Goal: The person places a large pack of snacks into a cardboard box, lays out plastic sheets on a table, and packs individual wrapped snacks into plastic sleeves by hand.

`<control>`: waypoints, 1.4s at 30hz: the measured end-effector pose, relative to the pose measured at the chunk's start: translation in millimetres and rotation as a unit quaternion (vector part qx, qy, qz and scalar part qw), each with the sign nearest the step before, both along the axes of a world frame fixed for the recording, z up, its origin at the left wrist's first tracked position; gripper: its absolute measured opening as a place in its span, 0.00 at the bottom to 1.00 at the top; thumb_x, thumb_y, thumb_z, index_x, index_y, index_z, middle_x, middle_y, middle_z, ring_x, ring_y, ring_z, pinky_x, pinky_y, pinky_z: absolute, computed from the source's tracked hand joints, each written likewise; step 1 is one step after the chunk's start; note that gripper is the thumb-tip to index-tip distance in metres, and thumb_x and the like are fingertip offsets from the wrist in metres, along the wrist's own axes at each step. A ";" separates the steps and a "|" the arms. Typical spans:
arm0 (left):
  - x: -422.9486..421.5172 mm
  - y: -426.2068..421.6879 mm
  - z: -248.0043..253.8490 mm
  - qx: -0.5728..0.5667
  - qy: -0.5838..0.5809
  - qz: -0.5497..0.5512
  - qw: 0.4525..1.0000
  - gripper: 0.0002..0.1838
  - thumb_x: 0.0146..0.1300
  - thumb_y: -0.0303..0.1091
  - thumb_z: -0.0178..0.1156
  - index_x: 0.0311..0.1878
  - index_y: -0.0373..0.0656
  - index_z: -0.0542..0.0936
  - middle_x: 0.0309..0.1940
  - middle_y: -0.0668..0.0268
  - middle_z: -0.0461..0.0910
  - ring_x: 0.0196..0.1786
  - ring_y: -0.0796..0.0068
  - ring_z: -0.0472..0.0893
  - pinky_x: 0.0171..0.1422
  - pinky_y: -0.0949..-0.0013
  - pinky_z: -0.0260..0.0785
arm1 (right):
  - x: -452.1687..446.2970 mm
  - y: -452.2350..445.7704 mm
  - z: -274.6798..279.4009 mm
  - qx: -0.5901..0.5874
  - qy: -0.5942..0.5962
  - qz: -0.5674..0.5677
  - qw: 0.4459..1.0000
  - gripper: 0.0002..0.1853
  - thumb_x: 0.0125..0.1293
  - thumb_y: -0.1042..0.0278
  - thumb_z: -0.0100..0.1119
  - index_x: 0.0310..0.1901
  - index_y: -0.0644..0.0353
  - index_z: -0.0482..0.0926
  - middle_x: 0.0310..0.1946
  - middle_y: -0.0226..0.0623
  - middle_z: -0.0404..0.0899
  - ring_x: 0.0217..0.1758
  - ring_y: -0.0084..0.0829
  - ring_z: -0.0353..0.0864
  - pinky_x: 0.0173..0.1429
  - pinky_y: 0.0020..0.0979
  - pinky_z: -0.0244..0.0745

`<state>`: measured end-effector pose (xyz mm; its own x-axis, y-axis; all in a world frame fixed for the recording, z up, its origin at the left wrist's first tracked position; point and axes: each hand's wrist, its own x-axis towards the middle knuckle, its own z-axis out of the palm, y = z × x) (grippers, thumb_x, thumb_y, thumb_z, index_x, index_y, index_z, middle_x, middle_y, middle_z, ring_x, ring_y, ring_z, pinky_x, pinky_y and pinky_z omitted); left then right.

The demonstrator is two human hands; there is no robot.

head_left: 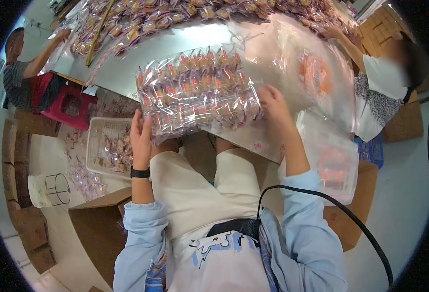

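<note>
A large clear plastic bag point(195, 95) filled with rows of small wrapped snacks is held up, tilted, over the near edge of the metal table. At its lower left corner, my left hand point(140, 135) grips the bag with fingers and thumb up along the side. My right hand point(276, 108) is closed at the bag's right edge, its fingertips bent toward the film. The snacks inside show red marks and purple-edged wrappers. Parts of the fingers on both sides are hidden by the bag or by the hands themselves.
Loose wrapped snacks point(175, 17) are heaped across the table's far side. Flat printed plastic bags point(316, 73) lie at right, with more point(333, 160) below. A white basket point(91, 146) and cardboard box point(97, 219) stand left. Co-workers sit on both sides.
</note>
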<state>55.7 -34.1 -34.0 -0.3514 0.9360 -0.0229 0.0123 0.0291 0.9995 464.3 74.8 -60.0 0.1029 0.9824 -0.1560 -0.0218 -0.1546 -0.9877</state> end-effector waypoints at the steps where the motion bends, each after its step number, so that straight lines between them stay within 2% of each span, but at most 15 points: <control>1: 0.1 6.4 -10.8 0.002 -0.017 -0.009 1.000 0.34 0.75 0.37 0.62 0.76 0.31 0.62 0.64 0.58 0.76 0.62 0.72 0.77 0.65 0.71 0.70 | -1.0 4.8 6.1 -0.023 0.005 0.017 1.000 0.24 0.72 0.63 0.65 0.65 0.66 0.76 0.44 0.34 0.84 0.39 0.22 0.80 0.39 0.25 0.76; 6: -2.7 11.4 -20.4 0.022 -0.037 -0.018 0.999 0.34 0.76 0.35 0.61 0.77 0.28 0.60 0.67 0.56 0.74 0.64 0.73 0.76 0.70 0.70 0.67 | 3.8 32.2 19.5 -0.099 0.077 0.062 0.990 0.12 0.74 0.65 0.63 0.50 0.64 0.86 0.39 0.29 0.84 0.36 0.18 0.79 0.34 0.23 0.73; 9: -4.6 12.5 -19.6 0.043 0.015 -0.031 0.998 0.35 0.76 0.35 0.60 0.78 0.31 0.59 0.68 0.56 0.73 0.65 0.74 0.76 0.70 0.69 0.68 | -4.4 31.9 36.0 -0.110 0.055 0.046 0.991 0.13 0.73 0.62 0.66 0.49 0.63 0.85 0.31 0.25 0.82 0.28 0.15 0.76 0.28 0.21 0.68; 12: 0.6 9.2 -13.3 0.019 -0.052 -0.039 0.998 0.35 0.77 0.36 0.59 0.79 0.33 0.58 0.68 0.57 0.73 0.64 0.74 0.76 0.69 0.69 0.69 | -7.0 29.2 33.2 -0.081 -0.001 0.086 0.993 0.11 0.72 0.63 0.67 0.46 0.63 0.86 0.30 0.26 0.82 0.27 0.15 0.76 0.26 0.21 0.67; 15: 2.4 6.2 -8.5 -0.003 -0.042 -0.057 0.998 0.35 0.77 0.37 0.59 0.80 0.35 0.57 0.68 0.58 0.73 0.62 0.74 0.77 0.68 0.70 0.70 | -13.8 38.9 19.3 -0.063 -0.012 0.005 0.998 0.11 0.72 0.66 0.67 0.46 0.67 0.85 0.28 0.27 0.81 0.24 0.16 0.74 0.26 0.21 0.66; 18: 1.3 4.7 -9.5 -0.009 -0.025 -0.073 0.997 0.34 0.78 0.38 0.57 0.80 0.36 0.58 0.67 0.60 0.74 0.63 0.75 0.77 0.68 0.70 0.70 | -17.5 50.5 0.7 -0.034 -0.086 0.057 0.994 0.12 0.71 0.67 0.67 0.44 0.69 0.84 0.28 0.28 0.80 0.23 0.16 0.74 0.27 0.22 0.67; 21: 3.7 6.7 -0.9 -0.065 -0.106 -0.077 0.989 0.33 0.79 0.39 0.56 0.79 0.37 0.60 0.66 0.61 0.75 0.63 0.74 0.76 0.68 0.68 0.70 | -12.0 64.8 -16.1 0.020 -0.198 0.010 0.980 0.11 0.69 0.67 0.69 0.43 0.68 0.84 0.27 0.28 0.79 0.22 0.16 0.73 0.26 0.22 0.65; 25: 4.4 8.0 -9.3 -0.062 -0.120 -0.057 0.989 0.30 0.79 0.38 0.55 0.78 0.38 0.63 0.63 0.63 0.77 0.62 0.76 0.77 0.67 0.70 0.70 | -28.4 36.0 4.5 0.060 -0.174 -0.001 0.983 0.08 0.68 0.66 0.69 0.42 0.62 0.88 0.28 0.31 0.84 0.22 0.17 0.76 0.30 0.25 0.72; 28: -21.2 9.6 -5.7 -0.081 -0.034 -0.134 0.987 0.27 0.79 0.39 0.54 0.75 0.37 0.68 0.60 0.64 0.79 0.59 0.79 0.77 0.64 0.73 0.70 | -20.1 24.7 18.6 -0.014 -0.172 0.112 0.979 0.11 0.72 0.65 0.64 0.46 0.63 0.88 0.29 0.32 0.85 0.24 0.17 0.78 0.31 0.27 0.73; 31: -31.2 12.6 -1.8 -0.089 -0.008 -0.110 0.990 0.27 0.79 0.43 0.53 0.73 0.36 0.71 0.59 0.66 0.81 0.57 0.80 0.78 0.62 0.73 0.70 | -3.4 27.0 29.1 -0.018 -0.272 0.263 0.926 0.17 0.76 0.63 0.58 0.59 0.64 0.83 0.35 0.31 0.85 0.35 0.22 0.81 0.41 0.25 0.73; 34: -35.2 7.7 -0.5 -0.066 -0.013 -0.054 0.996 0.30 0.80 0.46 0.51 0.76 0.36 0.68 0.65 0.62 0.77 0.64 0.76 0.76 0.67 0.71 0.67 | 6.6 14.7 32.5 -0.074 -0.136 0.184 0.971 0.26 0.79 0.59 0.52 0.72 0.64 0.72 0.61 0.38 0.81 0.61 0.28 0.78 0.64 0.29 0.71; 36: -39.6 7.6 -18.9 -0.012 -0.027 0.014 0.999 0.30 0.80 0.47 0.50 0.76 0.36 0.68 0.67 0.60 0.76 0.68 0.75 0.74 0.70 0.70 0.66 | 2.6 0.4 30.4 -0.007 -0.132 0.174 0.976 0.30 0.81 0.55 0.48 0.76 0.65 0.64 0.72 0.39 0.69 0.72 0.30 0.68 0.74 0.32 0.63; 37: -37.9 9.5 -20.4 -0.006 -0.004 -0.014 1.000 0.30 0.80 0.46 0.50 0.76 0.36 0.67 0.68 0.60 0.75 0.68 0.74 0.74 0.71 0.69 0.66 | -2.2 -6.4 32.3 0.028 -0.131 0.169 0.977 0.32 0.82 0.53 0.46 0.78 0.65 0.60 0.77 0.39 0.63 0.77 0.31 0.62 0.78 0.33 0.58; 39: -30.2 12.0 -21.9 0.002 0.043 -0.073 0.996 0.30 0.80 0.45 0.49 0.77 0.36 0.66 0.68 0.60 0.75 0.69 0.72 0.73 0.73 0.67 0.65 | -33.7 -20.3 26.7 0.077 -0.097 0.170 0.978 0.34 0.82 0.49 0.43 0.78 0.65 0.60 0.75 0.45 0.67 0.78 0.34 0.63 0.81 0.34 0.54; 42: -6.4 14.6 -7.8 -0.010 -0.168 -0.060 0.984 0.30 0.80 0.43 0.49 0.77 0.35 0.64 0.69 0.60 0.73 0.69 0.69 0.73 0.74 0.65 0.64 | -50.2 -30.0 29.3 0.068 -0.008 0.153 0.986 0.35 0.81 0.47 0.43 0.78 0.66 0.57 0.76 0.49 0.63 0.81 0.37 0.58 0.83 0.36 0.49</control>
<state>49.3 -19.4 -41.8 -0.2073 0.9687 -0.1368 -0.3147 0.0664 0.9469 414.1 44.9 -30.7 -0.2009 0.9794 -0.0212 0.0210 -0.0174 -0.9996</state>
